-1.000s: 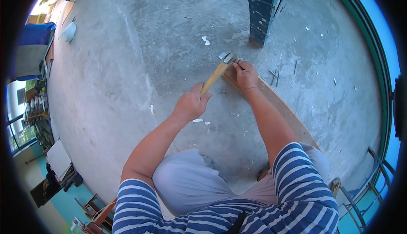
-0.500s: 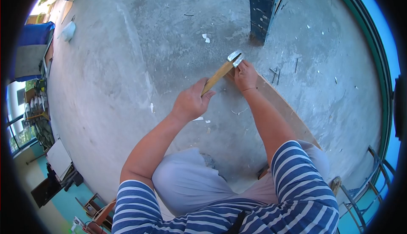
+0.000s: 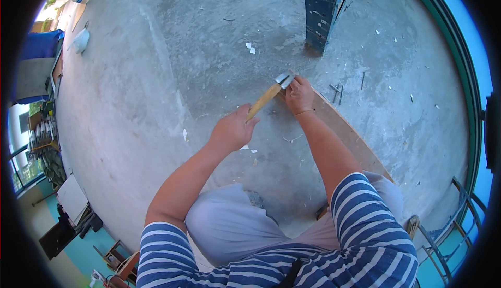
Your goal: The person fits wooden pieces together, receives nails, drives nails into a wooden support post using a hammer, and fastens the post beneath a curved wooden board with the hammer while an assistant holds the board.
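My left hand (image 3: 228, 130) is wrapped round the wooden handle of a claw hammer (image 3: 265, 100). The metal hammer head is just beside the fingers of my right hand (image 3: 299, 96), over the far end of a long wooden board (image 3: 347, 128). That right hand is closed in a pinch at the board's end; what its fingertips hold, if anything, is hidden. The board runs back under my right forearm towards my knee. Right of it, several loose nails (image 3: 338, 93) lie on the concrete floor.
A dark metal post (image 3: 318, 14) rises from the floor ahead. White scraps (image 3: 251, 48) are scattered about. A metal-framed item (image 3: 443, 236) stands at the lower right, and a white bag-like thing (image 3: 81, 41) lies at the far left.
The hammer head has come slightly down and left, tilting beside my right fingers. My right hand stays pinched at the board's end.
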Tool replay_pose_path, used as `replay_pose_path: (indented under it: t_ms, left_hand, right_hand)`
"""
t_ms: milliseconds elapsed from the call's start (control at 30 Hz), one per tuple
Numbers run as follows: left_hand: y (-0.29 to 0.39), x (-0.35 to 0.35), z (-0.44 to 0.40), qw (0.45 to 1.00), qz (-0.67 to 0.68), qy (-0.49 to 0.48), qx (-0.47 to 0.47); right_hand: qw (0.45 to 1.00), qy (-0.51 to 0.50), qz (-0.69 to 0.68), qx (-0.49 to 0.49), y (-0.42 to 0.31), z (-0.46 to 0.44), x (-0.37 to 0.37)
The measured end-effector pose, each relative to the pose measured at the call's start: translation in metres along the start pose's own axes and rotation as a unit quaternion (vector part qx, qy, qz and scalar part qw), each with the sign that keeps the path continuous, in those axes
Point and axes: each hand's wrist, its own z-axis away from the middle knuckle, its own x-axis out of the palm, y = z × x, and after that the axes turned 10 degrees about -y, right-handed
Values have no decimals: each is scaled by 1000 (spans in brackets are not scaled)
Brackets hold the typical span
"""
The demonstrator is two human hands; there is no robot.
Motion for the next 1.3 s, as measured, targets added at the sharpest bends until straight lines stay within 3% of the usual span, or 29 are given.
replay_pose_path:
  t_ms: [67,167,300,367,467,500,633,667,767,933,967,1033,1167,1267,1300]
  left_hand:
    - [-3,2,-3,999,-33,-10,-9]
    - [8,-6,4,994,34,71,70]
    - [-6,5,-5,999,8,44,28]
    - [-15,9,-8,1000,-14,7,-3]
    - [-3,3,2,993,37,75,89]
    - [-5,7,2,995,33,61,78]
    - [-11,4,-2,1000,-11,6,5]
    - [-11,1,-6,999,-30,-14,-20]
    - [0,1,4,990,49,103,83]
    - [-6,0,-7,997,-33,-24,-59]
    - [-4,0,-7,995,-40,-48,-82]
    - [1,-5,3,1000,14,18,-17]
    - [8,-15,14,990,49,114,67]
    - [-1,-3,8,988,68,95,104]
    - [-5,2,-2,998,30,46,42]
  right_hand:
    - [1000,5,6,-3,-3,0,-1]
    - [1000,-1,2,9,-5,-2,-5]
    - [998,51,-31,-11,-8,-3,-3]
    - [1000,22,0,-10,-6,-3,-1]
    - [998,16,-61,32,-9,1,-3]
    - [994,20,-98,47,-9,2,-2]
    - [998,54,-11,-8,-8,-3,0]
    - [999,42,-15,-7,-5,-11,1]
    - [999,-2,-25,20,-2,4,-1]
    - [1000,12,-15,-3,-2,-3,-2]
    - [999,-25,-35,9,2,-7,-5]
    - [990,-105,-76,47,-4,-4,-19]
    - [967,-155,160,125,-30,22,-63]
    - [948,-171,215,162,-7,35,-54]
    - [949,-178,200,166,-3,34,-51]
